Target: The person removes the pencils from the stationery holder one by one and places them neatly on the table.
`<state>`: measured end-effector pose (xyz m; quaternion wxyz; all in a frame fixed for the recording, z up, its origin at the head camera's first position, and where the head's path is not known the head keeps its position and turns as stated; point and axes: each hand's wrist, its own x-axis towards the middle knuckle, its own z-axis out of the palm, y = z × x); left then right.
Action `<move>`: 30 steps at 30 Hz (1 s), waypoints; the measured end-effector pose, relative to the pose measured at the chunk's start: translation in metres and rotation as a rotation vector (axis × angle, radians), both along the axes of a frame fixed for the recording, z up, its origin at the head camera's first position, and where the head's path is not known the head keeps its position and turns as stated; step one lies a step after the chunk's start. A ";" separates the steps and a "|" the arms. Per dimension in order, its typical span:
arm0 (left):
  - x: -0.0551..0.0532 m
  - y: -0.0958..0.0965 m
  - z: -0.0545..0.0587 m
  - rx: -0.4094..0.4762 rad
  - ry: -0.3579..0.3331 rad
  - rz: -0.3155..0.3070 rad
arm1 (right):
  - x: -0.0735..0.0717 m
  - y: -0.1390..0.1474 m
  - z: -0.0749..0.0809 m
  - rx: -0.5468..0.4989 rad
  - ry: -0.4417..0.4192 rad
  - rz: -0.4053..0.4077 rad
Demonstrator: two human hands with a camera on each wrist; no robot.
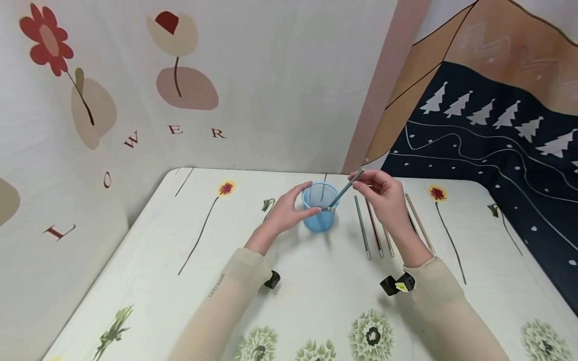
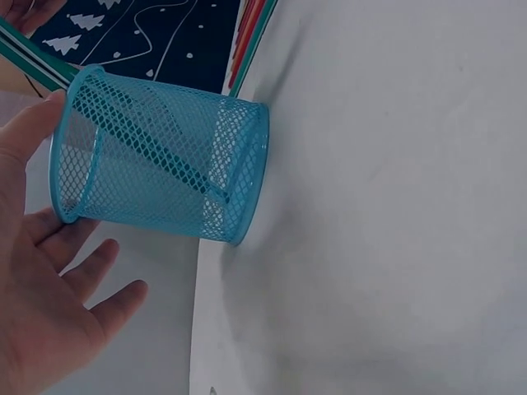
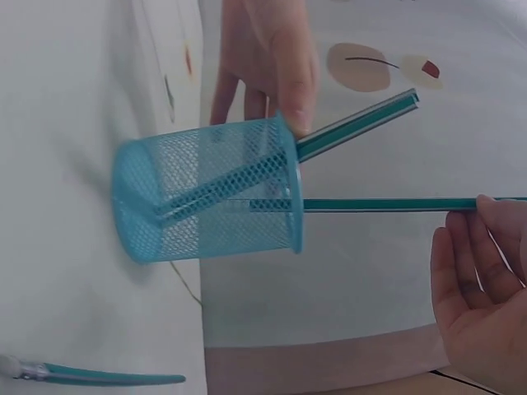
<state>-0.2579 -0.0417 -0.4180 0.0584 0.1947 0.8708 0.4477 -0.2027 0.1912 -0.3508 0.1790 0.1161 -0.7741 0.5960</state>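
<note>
A light blue mesh pen cup (image 1: 319,223) stands upright on the table. My left hand (image 1: 289,208) holds it at the rim, thumb on the near side and the other fingers round the far side. With thumb and fingertips my right hand (image 1: 386,200) pinches a slim green pencil (image 3: 379,205). In the right wrist view the pencil's lower end is inside the cup. Other green pencils with silvery stripes (image 3: 358,126) lean in the cup beside my left thumb, their ends sticking out over the rim.
To the right of the cup lie several pencils in a loose row, among them a green pencil (image 1: 363,228), a dark red pencil (image 1: 374,228) and a tan pencil (image 1: 420,223). My right forearm covers part of the row. Printed cloth walls (image 1: 280,90) rise behind the table (image 1: 149,281).
</note>
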 end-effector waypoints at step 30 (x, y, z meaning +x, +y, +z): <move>0.001 0.000 0.002 -0.001 -0.017 0.008 | 0.006 0.036 0.039 -0.404 0.128 -0.094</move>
